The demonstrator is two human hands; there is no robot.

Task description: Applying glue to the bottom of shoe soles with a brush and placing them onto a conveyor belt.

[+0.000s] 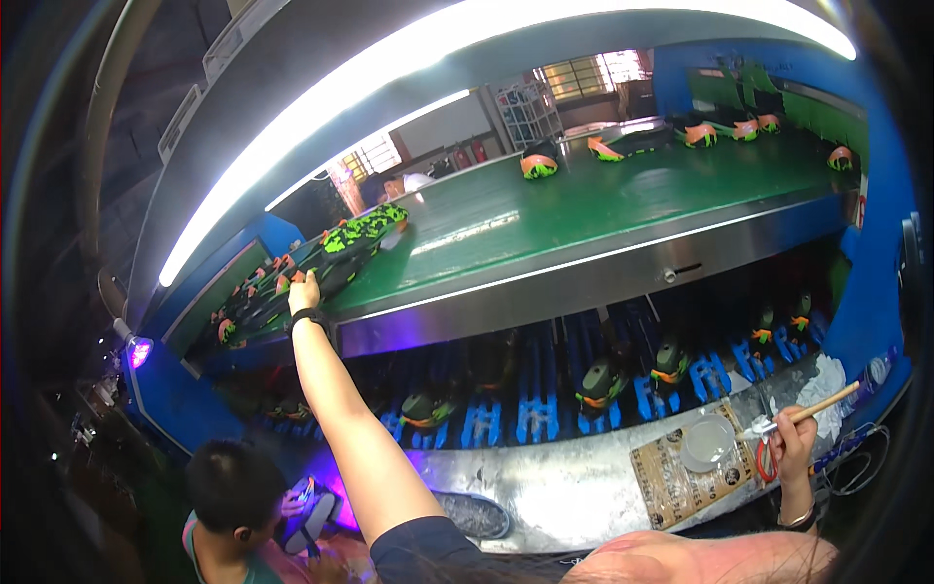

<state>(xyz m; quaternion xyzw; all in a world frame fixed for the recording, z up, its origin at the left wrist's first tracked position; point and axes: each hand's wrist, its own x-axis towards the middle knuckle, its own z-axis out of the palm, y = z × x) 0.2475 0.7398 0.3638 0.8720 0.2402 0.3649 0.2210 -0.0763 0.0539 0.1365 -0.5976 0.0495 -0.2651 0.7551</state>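
Note:
My left hand (305,294) reaches out to the left end of the green conveyor belt. Its fingers are closed at the edge of a dark shoe upper (339,277) with orange at its tip. Beside it lies a bright green and black patterned shoe upper (365,229). Low on the right, my right hand (794,446) grips a brush (827,400) by its pale wooden handle. The brush's whitish end points left, close to a clear bowl (707,441) of cloudy liquid. Red-handled scissors (768,461) lie just under that hand.
The green belt (467,253) carries more orange-tipped shoe pieces (538,162). Beneath it, dark shoes (600,385) sit among blue racks (537,414). A grey sole (474,515) and cardboard (671,487) rest on the metal ledge (564,487). A co-worker (233,487) holds a shoe at lower left.

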